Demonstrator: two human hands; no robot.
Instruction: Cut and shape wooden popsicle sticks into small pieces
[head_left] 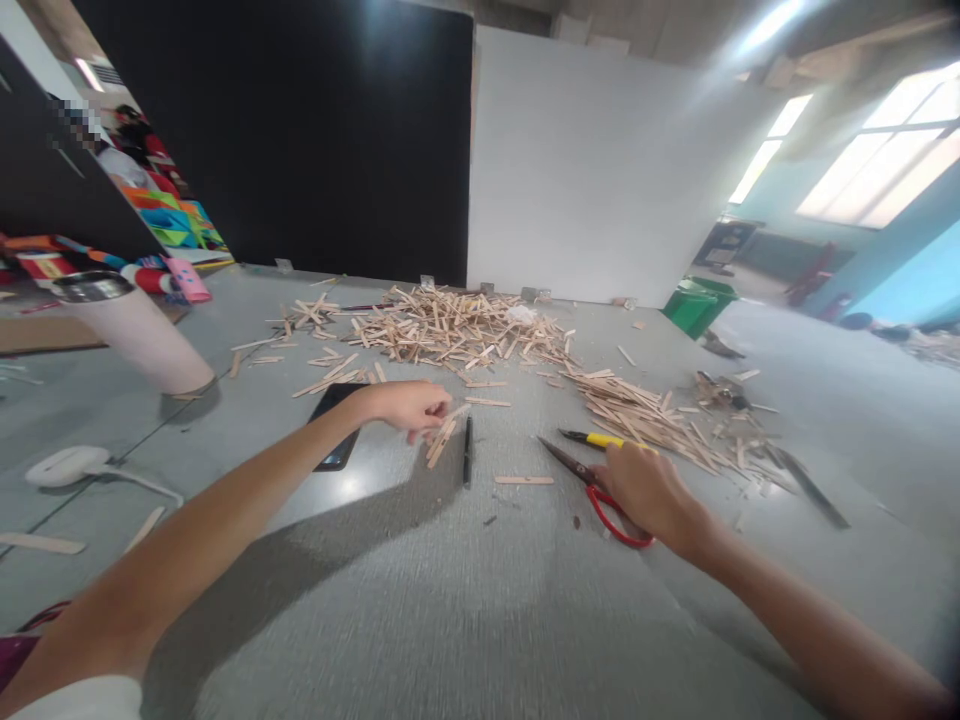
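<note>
The left hand reaches out over the middle of the tabletop, its fingers curled down and pinched on the upper end of a small bunch of sticks; the lower ends of the sticks rest on the surface. Just beside the bunch, toward the right edge, lies a black pen, and a dark phone lies flat under the left wrist. The right hand is clenched around the red handles of the scissors, which lie on the tabletop with closed blades pointing toward the far left corner. Touching the far side of that hand is a yellow-handled knife, and a single stick lies between the pen and the scissors. A large stick pile spreads along the far edge, and a second stick heap runs toward the right edge. Near the left edge a pink tumbler stands tilted in this view
</note>
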